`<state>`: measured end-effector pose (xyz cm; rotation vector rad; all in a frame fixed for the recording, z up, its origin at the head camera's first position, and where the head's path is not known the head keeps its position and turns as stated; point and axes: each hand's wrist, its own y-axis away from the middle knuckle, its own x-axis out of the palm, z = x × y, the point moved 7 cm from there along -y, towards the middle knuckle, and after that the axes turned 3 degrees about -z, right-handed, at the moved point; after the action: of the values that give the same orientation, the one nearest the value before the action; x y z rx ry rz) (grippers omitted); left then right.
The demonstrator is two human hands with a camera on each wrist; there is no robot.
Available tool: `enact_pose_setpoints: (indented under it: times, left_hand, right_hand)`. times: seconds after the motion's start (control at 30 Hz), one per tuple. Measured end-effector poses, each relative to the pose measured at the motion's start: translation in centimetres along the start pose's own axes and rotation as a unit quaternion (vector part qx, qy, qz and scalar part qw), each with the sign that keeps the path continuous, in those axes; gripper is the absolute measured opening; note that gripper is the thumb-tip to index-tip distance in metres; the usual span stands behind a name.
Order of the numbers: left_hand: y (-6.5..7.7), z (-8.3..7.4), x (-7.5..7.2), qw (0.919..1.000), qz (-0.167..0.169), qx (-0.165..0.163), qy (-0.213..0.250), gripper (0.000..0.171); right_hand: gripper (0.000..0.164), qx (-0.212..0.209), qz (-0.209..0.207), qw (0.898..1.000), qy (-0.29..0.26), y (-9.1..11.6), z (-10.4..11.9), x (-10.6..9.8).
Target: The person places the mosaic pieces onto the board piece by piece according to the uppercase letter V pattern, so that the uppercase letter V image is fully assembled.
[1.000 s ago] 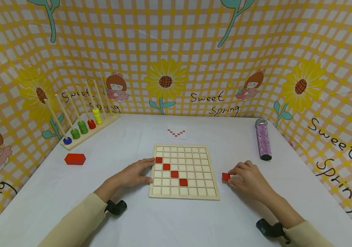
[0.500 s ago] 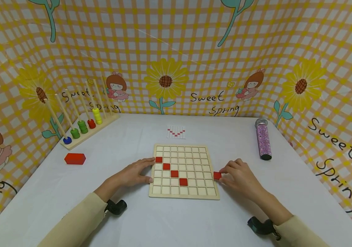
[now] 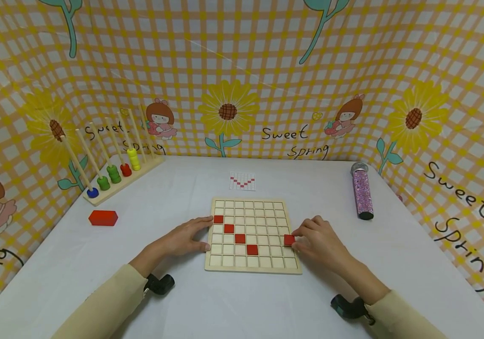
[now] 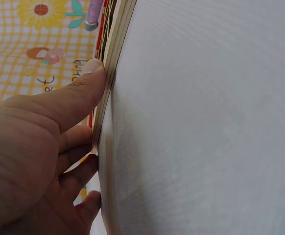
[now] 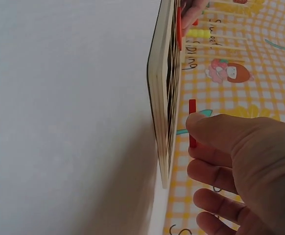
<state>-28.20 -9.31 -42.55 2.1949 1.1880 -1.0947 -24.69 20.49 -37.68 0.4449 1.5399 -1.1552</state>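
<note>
A pale wooden grid board (image 3: 253, 270) lies on the white table in the head view. Several red square tiles form a diagonal in its cells, the lowest being a red tile (image 3: 252, 250). My left hand (image 3: 184, 238) touches the board's left edge, thumb and fingers spread along it. At the board's right edge, my right hand (image 3: 320, 242) pinches another red square tile (image 3: 289, 240) between thumb and fingers. In the right wrist view this thin tile (image 5: 192, 105) hangs just above the grid face, a small gap between them.
Behind the board lies a small card (image 3: 242, 181) with a red V pattern. A wooden bead abacus (image 3: 120, 181) stands back left, and a red block (image 3: 103, 218) lies in front of it. A glittery pink microphone (image 3: 362, 192) lies back right. Patterned cloth walls surround the table.
My right hand has moved left with the red tile, from beside the board to over its right column. The left hand stays at the board's edge.
</note>
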Motion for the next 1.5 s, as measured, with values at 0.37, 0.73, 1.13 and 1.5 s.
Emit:
enact_pose_setpoints:
  times: [0.37,0.73,1.13,1.5]
  left_hand:
    - [0.0,-0.1,0.0,1.0000,0.002,-0.002,0.006,0.069]
    - [0.0,-0.1,0.0,1.0000,0.003,-0.001,0.004,0.070]
    - [-0.1,0.0,0.1,1.0000,0.004,-0.006,-0.001,0.070]
    - [0.0,-0.1,0.1,1.0000,0.000,0.009,0.001,0.069]
  right_hand:
    - [0.022,0.020,0.017,1.000,-0.002,-0.9,0.7,0.8]
    - [0.023,0.042,0.044,0.998,-0.011,-1.7,1.2,2.1]
    - [0.020,0.033,0.049,0.998,-0.027,-2.5,2.5,2.8]
    - [0.019,0.007,0.038,0.999,-0.020,-3.1,3.5,3.1]
